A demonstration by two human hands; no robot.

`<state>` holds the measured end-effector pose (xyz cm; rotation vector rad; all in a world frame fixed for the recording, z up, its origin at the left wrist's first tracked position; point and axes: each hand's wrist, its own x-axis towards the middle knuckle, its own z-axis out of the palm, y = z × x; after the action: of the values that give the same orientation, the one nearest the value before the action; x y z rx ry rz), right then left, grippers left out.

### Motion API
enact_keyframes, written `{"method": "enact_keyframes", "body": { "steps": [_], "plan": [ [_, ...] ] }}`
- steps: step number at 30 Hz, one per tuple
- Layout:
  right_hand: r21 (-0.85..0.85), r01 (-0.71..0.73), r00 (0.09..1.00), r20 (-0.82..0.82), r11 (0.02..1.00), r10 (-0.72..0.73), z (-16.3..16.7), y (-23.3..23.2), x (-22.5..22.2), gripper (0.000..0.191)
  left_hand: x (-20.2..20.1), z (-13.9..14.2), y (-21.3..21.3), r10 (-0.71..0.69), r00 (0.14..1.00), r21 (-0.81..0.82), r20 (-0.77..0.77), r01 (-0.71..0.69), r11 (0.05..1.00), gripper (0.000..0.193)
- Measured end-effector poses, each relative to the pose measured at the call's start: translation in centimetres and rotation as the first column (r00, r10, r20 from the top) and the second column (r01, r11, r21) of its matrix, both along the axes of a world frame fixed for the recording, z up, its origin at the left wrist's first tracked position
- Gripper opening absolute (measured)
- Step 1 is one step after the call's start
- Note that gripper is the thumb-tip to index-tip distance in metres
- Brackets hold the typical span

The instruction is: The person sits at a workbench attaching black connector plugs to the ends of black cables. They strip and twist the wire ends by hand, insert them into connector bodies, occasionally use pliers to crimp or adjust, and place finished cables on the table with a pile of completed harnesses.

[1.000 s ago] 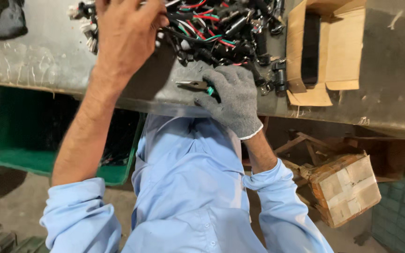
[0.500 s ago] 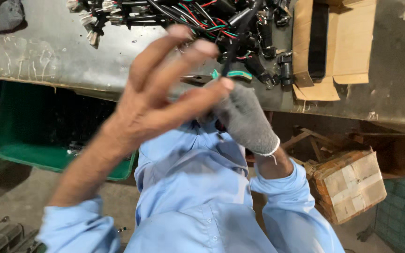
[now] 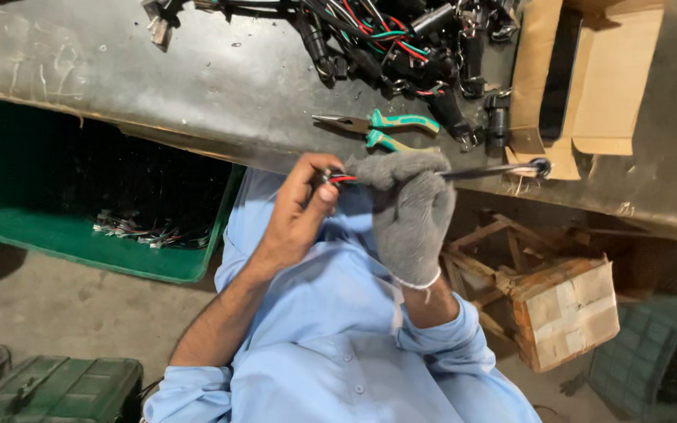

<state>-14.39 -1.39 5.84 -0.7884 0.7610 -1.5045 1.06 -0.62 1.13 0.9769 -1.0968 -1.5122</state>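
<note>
My bare left hand (image 3: pixel 299 211) pinches the end of a black cable (image 3: pixel 495 169) where short red and black wires stick out. My gloved right hand (image 3: pixel 409 207) is wrapped around the same cable just to the right of that end. The cable runs right from the glove to a small ring end near the table edge. Green-handled pliers (image 3: pixel 381 129) lie on the grey metal table (image 3: pixel 158 78) just above my hands, untouched. A pile of black wire harnesses (image 3: pixel 401 39) with red and green leads lies farther back.
An open cardboard box (image 3: pixel 605 78) sits on the table at right. Below the table stand a green bin (image 3: pixel 56 239) holding some wires, a taped cardboard box (image 3: pixel 566 313) on wooden slats, and a green metal case (image 3: pixel 48 388) at bottom left.
My left hand drew back from the harness pile to my chest. My right hand let go of the pliers, which now lie on the table. Both hands now hold one cable.
</note>
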Motion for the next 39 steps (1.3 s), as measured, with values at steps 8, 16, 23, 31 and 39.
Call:
{"method": "enact_keyframes", "body": {
  "steps": [8, 16, 23, 31, 39],
  "plan": [
    [-0.073, -0.131, 0.959, -0.262, 0.989, 0.108, 1.1, 1.8, -0.7, 0.049, 1.1, -1.9, -0.1, -0.093, 0.993, -0.007, 0.069, 0.093, 0.996, 0.025],
    [0.048, -0.298, 0.866, -0.406, 0.953, 0.291, 1.7, 3.5, -0.7, 0.050, -0.3, -4.2, 1.1, -0.196, 0.981, 0.229, 0.000, 0.190, 0.955, 0.036],
    [0.182, -0.583, 0.301, -0.857, 0.792, 0.418, 4.3, -0.9, -4.4, 0.021, 6.6, 1.3, -1.0, -0.119, 0.986, -0.043, -0.116, 0.115, 0.992, 0.056],
    [0.134, -0.621, 0.154, -0.945, 0.772, 0.289, 5.1, -0.9, -3.2, 0.025, 6.8, 5.1, -1.5, -0.205, 0.973, -0.128, 0.108, 0.218, 0.968, 0.022],
    [0.186, -0.552, 0.145, -0.939, 0.813, 0.313, 1.4, -0.2, -3.9, 0.022, 6.9, 4.5, -1.5, 0.263, 0.954, -0.340, 0.142, -0.203, 0.918, 0.021]
  ]
}}
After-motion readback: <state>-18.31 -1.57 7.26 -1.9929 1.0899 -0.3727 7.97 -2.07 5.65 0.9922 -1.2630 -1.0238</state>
